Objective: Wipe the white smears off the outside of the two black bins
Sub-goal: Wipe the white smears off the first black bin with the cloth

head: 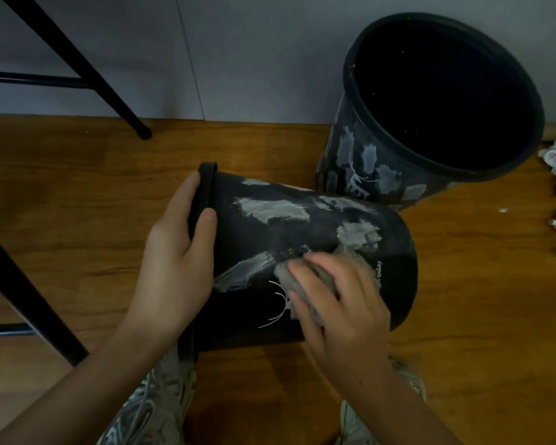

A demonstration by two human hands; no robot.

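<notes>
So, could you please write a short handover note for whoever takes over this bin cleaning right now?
Left hand: grips the rim of the lying bin, steadying it on its side on the wooden floor.
Right hand: fingers curled on a grey cloth, pressing it against that bin's wall.
Upright bin: stands behind, near the wall, its outside covered in white smears.
Done: nothing finished; the lying bin shows some dark patches around the cloth.
Left: several large smears above and left of the cloth, any hidden underside, then the whole upright bin.
</notes>
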